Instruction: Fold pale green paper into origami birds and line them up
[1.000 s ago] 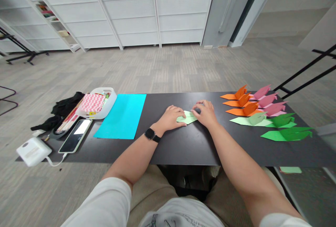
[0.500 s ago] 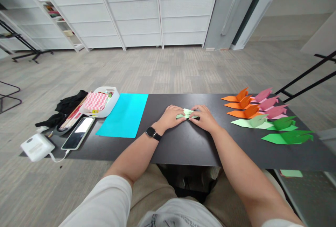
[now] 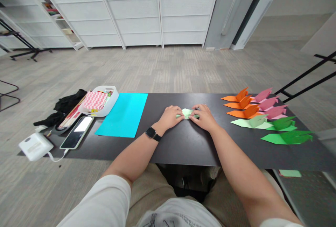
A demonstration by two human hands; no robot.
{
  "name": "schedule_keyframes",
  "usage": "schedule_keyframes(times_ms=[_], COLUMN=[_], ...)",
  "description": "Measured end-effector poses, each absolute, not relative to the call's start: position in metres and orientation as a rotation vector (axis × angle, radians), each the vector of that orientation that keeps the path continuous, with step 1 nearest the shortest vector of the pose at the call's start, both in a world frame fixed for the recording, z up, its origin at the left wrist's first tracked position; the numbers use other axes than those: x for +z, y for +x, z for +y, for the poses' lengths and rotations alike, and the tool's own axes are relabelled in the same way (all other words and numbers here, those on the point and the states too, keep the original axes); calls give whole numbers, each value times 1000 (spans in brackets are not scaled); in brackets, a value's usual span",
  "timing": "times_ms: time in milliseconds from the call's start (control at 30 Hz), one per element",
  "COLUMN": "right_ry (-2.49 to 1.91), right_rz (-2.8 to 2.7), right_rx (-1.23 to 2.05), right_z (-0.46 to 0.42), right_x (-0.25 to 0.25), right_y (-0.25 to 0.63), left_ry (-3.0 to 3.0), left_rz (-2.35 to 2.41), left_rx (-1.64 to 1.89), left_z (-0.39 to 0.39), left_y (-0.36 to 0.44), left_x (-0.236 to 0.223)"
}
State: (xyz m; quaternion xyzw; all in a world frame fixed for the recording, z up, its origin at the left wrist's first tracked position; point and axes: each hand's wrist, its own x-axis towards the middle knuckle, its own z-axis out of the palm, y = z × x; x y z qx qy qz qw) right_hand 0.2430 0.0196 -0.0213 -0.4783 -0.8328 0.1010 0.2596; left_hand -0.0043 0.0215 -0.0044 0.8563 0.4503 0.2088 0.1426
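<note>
A small folded piece of light green paper [image 3: 188, 113] lies on the black table [image 3: 183, 143], near its far edge. My left hand [image 3: 170, 117] rests on the paper's left end with curled fingers pinching it. My right hand [image 3: 203, 116] presses on the right end, fingers bent over the fold. Most of the paper is hidden under both hands. A black watch [image 3: 151, 133] sits on my left wrist.
A cyan sheet [image 3: 123, 114] lies left of my hands. Further left are a white tray with patterned paper [image 3: 98, 101], a phone [image 3: 77, 132], a white charger [image 3: 35, 146] and black cloth [image 3: 67, 103]. Folded orange [image 3: 241, 103], pink [image 3: 270, 103] and green [image 3: 286, 132] paper shapes sit at the right.
The paper has been folded narrower between my hands. My right hand has slid in towards the left hand. The view has shifted slightly.
</note>
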Motion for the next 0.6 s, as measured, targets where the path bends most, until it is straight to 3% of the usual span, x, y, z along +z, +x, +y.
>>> schedule_keyframes(times_ms=[600], right_ry=[-1426], right_rz=[-2174], right_rx=[239], right_z=[24], right_x=[-28], right_y=[238], left_ry=[2410], left_rz=[1358], left_rx=[594], left_z=[24], left_y=[-1], left_x=[-9])
